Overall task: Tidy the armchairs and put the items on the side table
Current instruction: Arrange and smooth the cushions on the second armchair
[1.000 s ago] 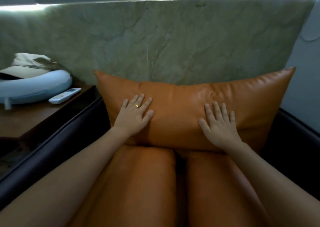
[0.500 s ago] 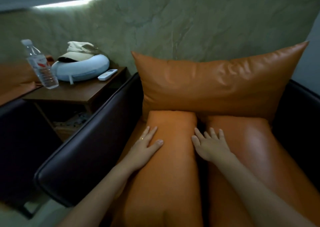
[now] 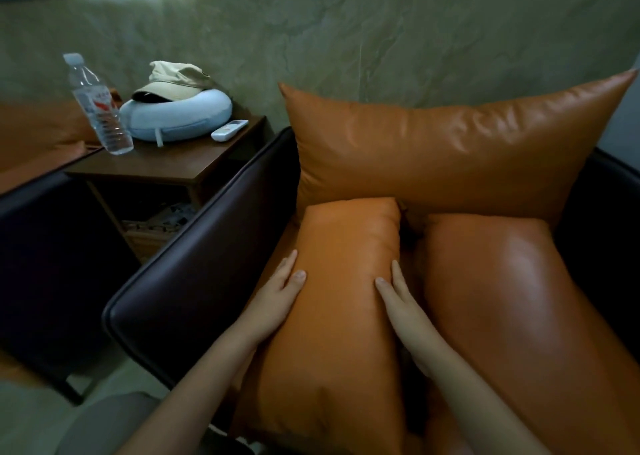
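Observation:
An orange leather back cushion [image 3: 450, 149] leans upright against the rear of the dark armchair [image 3: 207, 246]. Two long orange cushions lie side by side on the seat. My left hand [image 3: 277, 293] and my right hand [image 3: 398, 298] flank the left seat cushion [image 3: 339, 333], fingers straight along its sides and thumbs resting on top. The right seat cushion [image 3: 502, 298] lies untouched. On the wooden side table [image 3: 166, 163] at the left are a water bottle [image 3: 100, 108], a blue neck pillow [image 3: 180, 118] with a beige cap [image 3: 173, 78] on it, and a white remote [image 3: 229, 129].
A green marbled wall [image 3: 346, 38] runs behind the chair and table. A second dark armchair with an orange cushion [image 3: 34, 135] stands at the far left. The side table has a lower shelf holding something pale [image 3: 162, 219]. Pale floor [image 3: 34, 413] shows at the bottom left.
My hands left the back cushion, came down onto the seat cushions, and now both bracket the left seat cushion. The view has swung back, bringing the side table and bottle into sight.

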{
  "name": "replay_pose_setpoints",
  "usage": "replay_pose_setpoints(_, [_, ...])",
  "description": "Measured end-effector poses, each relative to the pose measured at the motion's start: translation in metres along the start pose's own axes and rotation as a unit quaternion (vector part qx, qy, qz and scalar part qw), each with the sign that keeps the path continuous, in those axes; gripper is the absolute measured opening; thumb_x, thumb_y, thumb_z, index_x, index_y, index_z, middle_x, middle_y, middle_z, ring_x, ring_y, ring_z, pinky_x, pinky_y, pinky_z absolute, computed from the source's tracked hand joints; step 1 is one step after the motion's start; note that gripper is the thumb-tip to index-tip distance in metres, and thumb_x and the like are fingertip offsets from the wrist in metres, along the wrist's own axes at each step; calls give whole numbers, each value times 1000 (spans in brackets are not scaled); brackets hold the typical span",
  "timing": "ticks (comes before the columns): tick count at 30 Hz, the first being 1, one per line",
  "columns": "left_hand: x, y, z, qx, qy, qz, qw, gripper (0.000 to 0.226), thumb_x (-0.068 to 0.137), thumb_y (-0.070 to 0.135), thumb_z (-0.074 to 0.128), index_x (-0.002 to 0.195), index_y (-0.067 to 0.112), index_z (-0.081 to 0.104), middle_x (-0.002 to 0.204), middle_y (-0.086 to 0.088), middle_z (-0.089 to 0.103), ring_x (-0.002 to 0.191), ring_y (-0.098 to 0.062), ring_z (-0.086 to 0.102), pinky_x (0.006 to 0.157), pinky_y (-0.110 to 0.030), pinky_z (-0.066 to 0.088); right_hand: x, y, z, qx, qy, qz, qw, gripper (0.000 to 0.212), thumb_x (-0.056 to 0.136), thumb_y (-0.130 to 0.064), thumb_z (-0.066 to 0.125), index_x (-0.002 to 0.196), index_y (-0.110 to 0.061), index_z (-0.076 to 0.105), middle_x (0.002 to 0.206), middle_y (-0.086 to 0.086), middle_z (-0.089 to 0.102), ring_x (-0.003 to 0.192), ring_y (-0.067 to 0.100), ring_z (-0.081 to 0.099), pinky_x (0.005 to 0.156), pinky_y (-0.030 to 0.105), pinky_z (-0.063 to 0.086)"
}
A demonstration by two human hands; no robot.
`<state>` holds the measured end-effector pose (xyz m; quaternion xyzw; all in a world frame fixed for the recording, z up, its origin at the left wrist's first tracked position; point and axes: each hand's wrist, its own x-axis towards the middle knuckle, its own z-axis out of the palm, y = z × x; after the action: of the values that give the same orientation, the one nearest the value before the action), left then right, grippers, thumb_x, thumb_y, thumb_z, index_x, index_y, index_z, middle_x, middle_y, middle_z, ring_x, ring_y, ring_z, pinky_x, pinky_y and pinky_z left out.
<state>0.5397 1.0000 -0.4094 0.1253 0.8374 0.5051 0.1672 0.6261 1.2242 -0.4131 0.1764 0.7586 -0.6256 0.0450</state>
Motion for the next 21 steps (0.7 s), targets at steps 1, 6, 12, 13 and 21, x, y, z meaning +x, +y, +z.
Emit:
replay_pose_setpoints(1, [-3,1,-2,18,15,9,1000,65,95,68,36,153,50,13,165,11,14,150,-12,21,123,-43,19,-1,0,2,13,0,-15,1000,67,97,-65,39,151,-59,0,166,-11,14,150,23,24,121,48,24])
replay_pose_setpoints(6, [-30,10,-14,71,50,58,995,54,97,62,43,148,54,29,162,22,17,148,-5,18,121,-38,19,-4,-1,20,25,-34,-101,994,52,97,-54,52,140,-70,27,165,-23,4,151,11,13,123,46,18])
replay_pose_setpoints(12, [-69,9,-41,126,42,93,987,63,79,81,41,140,65,33,157,37,13,150,2,1,121,-40,10,5,-27,72,-89,-93,-214,968,47,103,-40,48,133,-69,27,159,-32,-9,150,9,-19,122,42,0])
replay_pose_setpoints(13, [-75,7,-49,112,54,86,989,63,79,81,42,139,64,37,156,37,16,150,2,4,122,-40,10,12,-33,82,-103,-102,-222,964,45,103,-43,46,133,-70,25,157,-34,-11,149,10,-23,122,45,-3])
replay_pose_setpoints(21, [-135,-8,-62,-8,202,73,977,69,65,95,44,131,72,38,138,50,34,129,25,30,110,-21,30,59,-78,143,-265,-106,-249,926,48,102,-56,35,148,-60,22,165,-24,-4,152,21,-23,119,57,-11])
